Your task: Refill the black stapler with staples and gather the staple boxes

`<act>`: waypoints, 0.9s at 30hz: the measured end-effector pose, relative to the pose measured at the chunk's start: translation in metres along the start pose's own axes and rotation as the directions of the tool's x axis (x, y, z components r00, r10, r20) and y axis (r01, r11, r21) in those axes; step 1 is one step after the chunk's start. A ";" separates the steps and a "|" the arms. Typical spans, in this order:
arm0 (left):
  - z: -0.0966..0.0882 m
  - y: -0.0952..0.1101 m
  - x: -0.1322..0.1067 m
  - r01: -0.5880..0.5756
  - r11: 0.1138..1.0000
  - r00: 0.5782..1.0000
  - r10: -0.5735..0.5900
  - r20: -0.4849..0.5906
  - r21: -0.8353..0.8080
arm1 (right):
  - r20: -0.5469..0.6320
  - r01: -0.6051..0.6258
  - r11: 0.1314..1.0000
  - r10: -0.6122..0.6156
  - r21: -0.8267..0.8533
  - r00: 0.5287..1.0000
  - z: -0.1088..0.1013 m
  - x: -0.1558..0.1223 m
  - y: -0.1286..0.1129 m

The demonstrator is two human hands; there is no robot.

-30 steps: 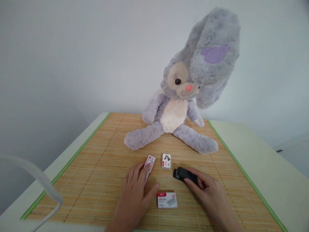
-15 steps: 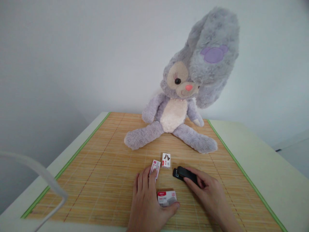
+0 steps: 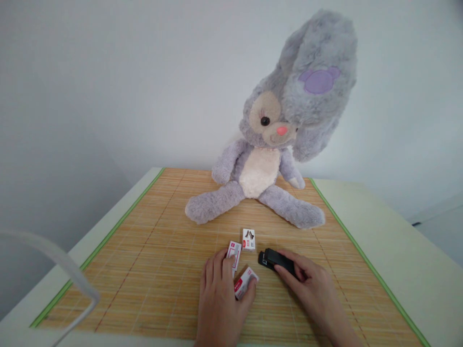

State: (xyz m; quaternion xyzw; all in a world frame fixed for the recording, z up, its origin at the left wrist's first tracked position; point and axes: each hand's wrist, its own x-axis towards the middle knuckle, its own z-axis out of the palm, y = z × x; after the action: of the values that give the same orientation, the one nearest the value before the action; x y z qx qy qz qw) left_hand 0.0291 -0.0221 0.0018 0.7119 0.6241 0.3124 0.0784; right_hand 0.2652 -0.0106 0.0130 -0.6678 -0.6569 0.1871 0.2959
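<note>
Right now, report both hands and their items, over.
Left hand: fingers on narrow white-red rectangular box, thumb against second white-red rectangular box. Right hand gripping black stapler. Third white-red box untouched, just beyond left hand.

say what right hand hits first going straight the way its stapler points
Probably the small box with the dark print, just past the stapler in the right hand, though depth is uncertain.

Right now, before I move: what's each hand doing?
Left hand: partly open, touching the left box and the near box.
Right hand: closed, holding the black stapler.
</note>
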 end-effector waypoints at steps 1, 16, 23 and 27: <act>0.001 -0.001 -0.001 -0.002 1.000 1.000 0.002 0.002 -0.004 | 0.001 0.001 1.000 -0.001 0.000 1.000 0.000 0.000 0.000; 0.000 0.006 0.002 0.029 1.000 1.000 -0.029 -0.007 -0.009 | -0.002 0.000 1.000 0.000 0.014 1.000 -0.001 -0.001 -0.004; 0.002 0.004 0.005 0.063 0.998 0.998 -0.063 -0.028 -0.004 | 0.000 0.001 1.000 -0.001 0.003 1.000 -0.001 -0.001 -0.003; 0.004 -0.004 0.005 0.066 0.995 0.998 -0.067 -0.018 -0.080 | -0.014 0.012 1.000 -0.012 0.002 1.000 -0.001 -0.001 -0.004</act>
State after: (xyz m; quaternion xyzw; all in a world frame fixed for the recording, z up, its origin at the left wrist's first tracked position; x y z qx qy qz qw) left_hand 0.0278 -0.0159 -0.0016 0.6837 0.6354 0.3416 0.1106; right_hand 0.2629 -0.0120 0.0162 -0.6648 -0.6586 0.1812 0.3024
